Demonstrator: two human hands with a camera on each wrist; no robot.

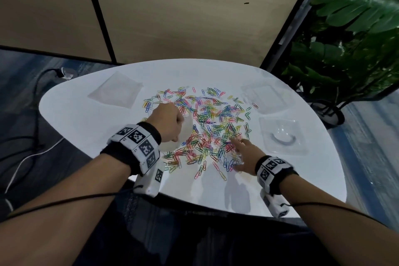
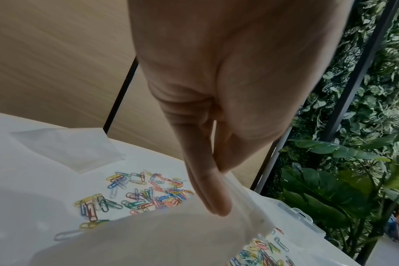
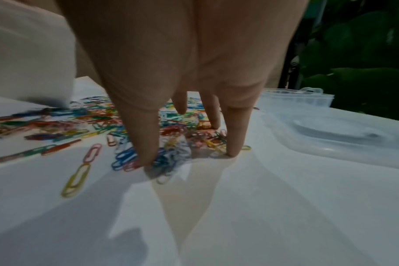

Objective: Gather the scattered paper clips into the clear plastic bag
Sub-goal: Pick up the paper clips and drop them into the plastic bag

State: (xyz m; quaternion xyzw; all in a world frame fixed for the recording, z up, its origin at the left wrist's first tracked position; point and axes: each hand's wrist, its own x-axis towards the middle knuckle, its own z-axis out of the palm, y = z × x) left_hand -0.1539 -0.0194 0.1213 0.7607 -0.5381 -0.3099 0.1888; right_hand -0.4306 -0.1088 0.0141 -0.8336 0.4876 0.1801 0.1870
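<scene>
Many coloured paper clips [image 1: 212, 119] lie spread over the middle of the white table [image 1: 86, 119]. My left hand [image 1: 170, 122] pinches the rim of a frosted clear plastic bag [image 1: 183, 136], which hangs down to the table at the pile's left edge. In the left wrist view thumb and fingers [image 2: 216, 198] grip the bag [image 2: 171, 239], with clips [image 2: 143, 196] beyond it. My right hand [image 1: 243, 153] stands on the pile's near right side. Its fingers [image 3: 148, 153] are straight and spread, tips down among the clips [image 3: 80, 122].
A second flat plastic bag [image 1: 116, 90] lies at the far left of the table. A clear plastic box [image 1: 264, 98] and a clear lid [image 1: 282, 136] sit on the right. A leafy plant [image 1: 354, 34] stands beyond the right edge. Cables [image 1: 32, 153] run over the floor on the left.
</scene>
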